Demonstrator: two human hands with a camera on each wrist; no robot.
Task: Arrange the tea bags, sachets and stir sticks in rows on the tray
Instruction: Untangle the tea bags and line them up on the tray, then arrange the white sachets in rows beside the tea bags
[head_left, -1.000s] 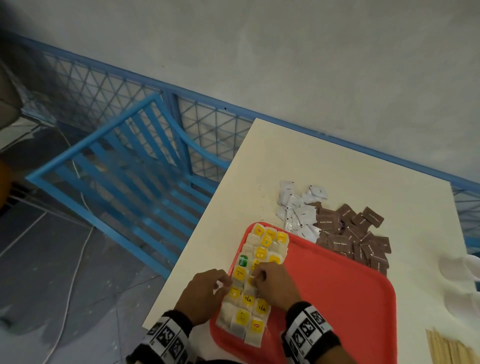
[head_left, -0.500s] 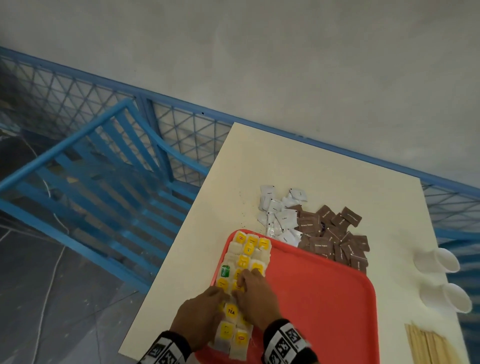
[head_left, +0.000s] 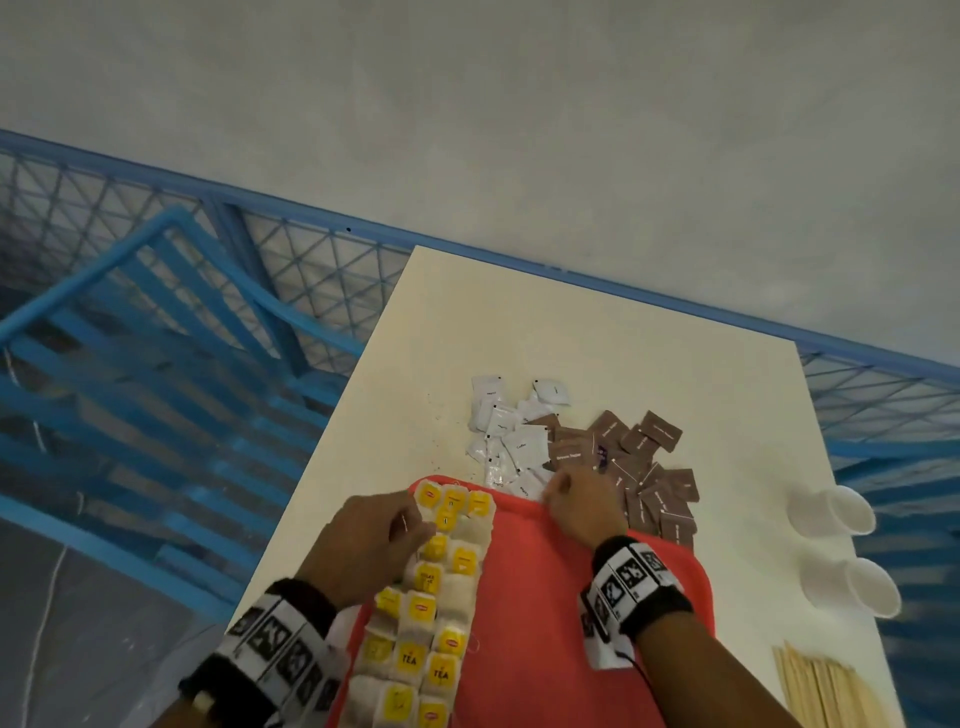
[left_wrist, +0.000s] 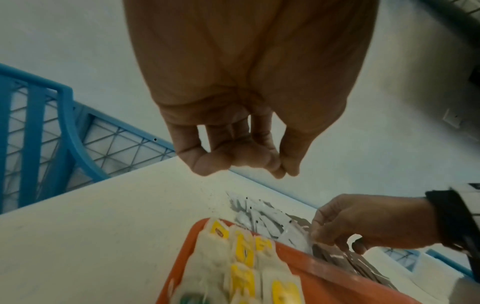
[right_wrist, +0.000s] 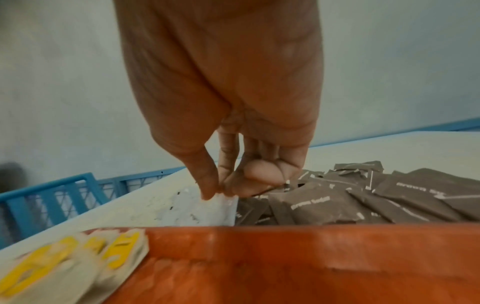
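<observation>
Behind the cream table (head_left: 597, 353) a grey wall fills the upper half of the head view, and a blue railing (head_left: 156, 291) crosses the left side. At the bottom centre the red tray (head_left: 530, 623) holds the tea bags (head_left: 426, 613), laid in rows along its left side from the far rim down to the lower edge; the rest of the tray is bare. Just beyond its far rim, in the middle of the frame, the white sachets (head_left: 506, 431) lie in a loose pile, touching the brown sachets (head_left: 639, 467) to their right. Two white cups (head_left: 836, 512) lie on their sides at the right edge, and the stir sticks (head_left: 826, 691) lie on the table in the lower right corner. The left hand (head_left: 374, 545) rests with bent fingers on the left rows of tea bags. The right hand (head_left: 582, 504) reaches over the far rim to the place where both piles meet.

From the left wrist view, the left hand (left_wrist: 241, 131) hangs at the top with its fingers loosely curled and nothing between them. Below, the tea bags (left_wrist: 241, 263) are in the tray (left_wrist: 324, 265), and the right hand (left_wrist: 369, 220) at the right touches the sachets.

From the right wrist view, the right hand (right_wrist: 228, 144) pinches with thumb and fingertips at the edge of a white sachet (right_wrist: 197, 207), beside the brown sachets (right_wrist: 363, 197). The tray (right_wrist: 285, 267) fills the bottom, the tea bags (right_wrist: 64, 261) in its lower left.
</observation>
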